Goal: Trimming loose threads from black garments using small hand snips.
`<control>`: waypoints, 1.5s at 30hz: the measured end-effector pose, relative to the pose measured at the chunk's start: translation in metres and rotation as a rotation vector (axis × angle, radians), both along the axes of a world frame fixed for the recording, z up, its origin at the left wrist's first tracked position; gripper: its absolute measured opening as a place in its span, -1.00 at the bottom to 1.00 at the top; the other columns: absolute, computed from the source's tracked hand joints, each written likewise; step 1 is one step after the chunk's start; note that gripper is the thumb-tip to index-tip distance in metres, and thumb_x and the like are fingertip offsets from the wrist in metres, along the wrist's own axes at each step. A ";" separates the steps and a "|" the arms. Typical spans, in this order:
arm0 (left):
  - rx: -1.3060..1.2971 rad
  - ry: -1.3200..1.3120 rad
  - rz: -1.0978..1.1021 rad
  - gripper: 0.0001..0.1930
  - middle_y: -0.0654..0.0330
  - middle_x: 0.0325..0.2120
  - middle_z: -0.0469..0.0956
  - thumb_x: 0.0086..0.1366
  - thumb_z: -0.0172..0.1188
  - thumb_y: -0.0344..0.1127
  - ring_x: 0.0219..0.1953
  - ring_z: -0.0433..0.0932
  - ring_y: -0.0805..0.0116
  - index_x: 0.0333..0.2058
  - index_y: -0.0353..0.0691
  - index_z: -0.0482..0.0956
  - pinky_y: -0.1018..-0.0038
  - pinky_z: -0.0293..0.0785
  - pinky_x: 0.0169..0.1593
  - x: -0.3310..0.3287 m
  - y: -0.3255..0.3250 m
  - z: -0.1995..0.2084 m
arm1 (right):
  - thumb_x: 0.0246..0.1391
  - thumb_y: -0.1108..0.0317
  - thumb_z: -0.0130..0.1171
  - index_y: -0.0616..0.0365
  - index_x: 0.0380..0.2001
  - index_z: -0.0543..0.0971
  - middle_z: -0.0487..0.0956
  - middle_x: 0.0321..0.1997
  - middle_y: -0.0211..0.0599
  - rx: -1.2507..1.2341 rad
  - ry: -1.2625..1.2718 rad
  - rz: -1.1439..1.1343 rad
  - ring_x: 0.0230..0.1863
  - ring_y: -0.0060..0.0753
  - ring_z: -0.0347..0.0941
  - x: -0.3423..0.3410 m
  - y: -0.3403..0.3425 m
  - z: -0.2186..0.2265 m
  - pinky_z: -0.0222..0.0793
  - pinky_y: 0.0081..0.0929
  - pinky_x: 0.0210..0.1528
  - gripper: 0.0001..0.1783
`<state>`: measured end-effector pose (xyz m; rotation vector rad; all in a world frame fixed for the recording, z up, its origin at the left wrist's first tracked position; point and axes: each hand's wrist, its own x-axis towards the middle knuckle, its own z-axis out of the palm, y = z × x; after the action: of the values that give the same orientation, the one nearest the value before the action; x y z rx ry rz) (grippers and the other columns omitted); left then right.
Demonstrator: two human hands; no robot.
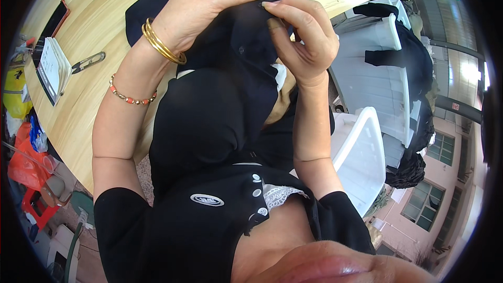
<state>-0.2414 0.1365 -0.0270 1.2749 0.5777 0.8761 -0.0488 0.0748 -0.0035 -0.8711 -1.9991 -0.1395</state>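
Note:
A dark navy garment [209, 47] lies over my lap and the table edge, its upper part lifted in both hands. My left hand [209, 0], with gold bangles at the wrist, pinches the cloth between thumb and fingers. Close beside it, my right hand [309, 31] pinches the garment with thumb and forefinger next to a small dark button [260, 5]. Further down the same front edge, another dark button [241, 50] shows on the cloth. The fingertips of the two hands are nearly touching.
On the wooden table [105, 10] at left lie thread snips [89, 62], a notepad [55, 71] and a dark phone-like object with a red edge [55, 21]. White plastic bins [367, 73] stand at right, with dark cloth [414, 68] over them. Orange bags [26, 162] sit at far left.

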 end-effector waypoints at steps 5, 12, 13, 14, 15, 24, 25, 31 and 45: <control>0.046 0.050 0.054 -0.75 0.23 -0.24 0.64 0.34 0.19 -0.25 -0.10 0.55 0.53 -0.17 -0.32 0.64 0.61 0.37 0.09 -0.004 -0.001 0.005 | -0.27 0.63 0.36 0.17 -0.37 0.65 0.58 -0.42 -0.29 0.171 -0.097 -0.043 -0.44 -0.37 0.57 0.001 0.002 0.000 0.50 -0.57 -0.46 -0.72; 0.082 0.036 0.058 -0.78 0.25 -0.26 0.64 0.34 0.19 -0.27 -0.14 0.57 0.54 -0.18 -0.31 0.65 0.63 0.40 0.05 -0.004 0.000 0.003 | -0.29 0.62 0.35 0.15 -0.36 0.65 0.58 -0.43 -0.30 0.160 -0.156 -0.023 -0.47 -0.36 0.56 0.003 0.004 -0.002 0.48 -0.58 -0.48 -0.70; 0.090 0.044 0.062 -0.78 0.26 -0.27 0.64 0.34 0.18 -0.28 -0.16 0.57 0.55 -0.18 -0.31 0.64 0.63 0.41 0.03 -0.003 -0.001 0.003 | -0.29 0.63 0.34 0.15 -0.36 0.65 0.57 -0.43 -0.31 0.163 -0.148 -0.028 -0.47 -0.36 0.56 0.003 0.004 -0.002 0.48 -0.58 -0.49 -0.70; 0.099 0.052 0.067 -0.79 0.26 -0.27 0.64 0.34 0.18 -0.28 -0.17 0.57 0.56 -0.19 -0.31 0.64 0.64 0.41 0.02 -0.002 -0.001 0.004 | -0.29 0.64 0.33 0.15 -0.36 0.65 0.57 -0.43 -0.31 0.167 -0.140 -0.033 -0.48 -0.36 0.55 0.003 0.004 -0.002 0.48 -0.57 -0.49 -0.69; 0.099 0.053 0.068 -0.79 0.26 -0.27 0.64 0.34 0.18 -0.28 -0.17 0.57 0.56 -0.19 -0.31 0.64 0.64 0.41 0.02 -0.002 -0.001 0.003 | -0.29 0.64 0.33 0.15 -0.36 0.65 0.57 -0.43 -0.31 0.167 -0.139 -0.032 -0.48 -0.36 0.55 0.003 0.004 -0.003 0.48 -0.57 -0.49 -0.69; 0.258 0.099 0.050 -0.79 0.26 -0.32 0.64 0.35 0.18 -0.29 -0.20 0.56 0.57 -0.22 -0.32 0.65 0.64 0.43 -0.03 -0.001 -0.003 0.006 | -0.23 0.71 0.31 0.14 -0.36 0.68 0.62 -0.42 -0.32 0.197 -0.102 -0.097 -0.47 -0.50 0.55 0.001 0.001 -0.004 0.43 -0.69 -0.47 -0.69; 0.254 0.091 0.055 -0.79 0.26 -0.32 0.64 0.35 0.18 -0.29 -0.20 0.56 0.57 -0.22 -0.32 0.65 0.65 0.43 -0.03 0.000 -0.003 0.005 | -0.23 0.71 0.30 0.14 -0.36 0.68 0.62 -0.41 -0.33 0.233 -0.135 -0.102 -0.47 -0.49 0.56 0.002 0.002 -0.005 0.45 -0.68 -0.46 -0.70; 0.229 0.068 0.083 -0.79 0.25 -0.32 0.64 0.34 0.19 -0.29 -0.20 0.57 0.56 -0.22 -0.32 0.66 0.65 0.43 -0.03 0.003 -0.005 0.002 | -0.29 0.64 0.30 0.14 -0.34 0.64 0.57 -0.41 -0.33 0.283 -0.201 -0.111 -0.49 -0.38 0.55 0.003 0.004 -0.008 0.47 -0.59 -0.50 -0.68; 0.135 0.020 0.121 -0.78 0.24 -0.29 0.64 0.35 0.18 -0.29 -0.18 0.56 0.56 -0.19 -0.34 0.64 0.65 0.43 -0.01 0.008 -0.008 -0.002 | -0.26 0.59 0.30 0.09 -0.34 0.62 0.55 -0.38 -0.37 0.234 -0.258 -0.113 -0.49 -0.41 0.55 0.004 0.005 -0.004 0.46 -0.60 -0.51 -0.70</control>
<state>-0.2337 0.1284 -0.0293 1.3832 0.6251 1.0183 -0.0444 0.0802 -0.0076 -0.8474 -2.1162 -0.5639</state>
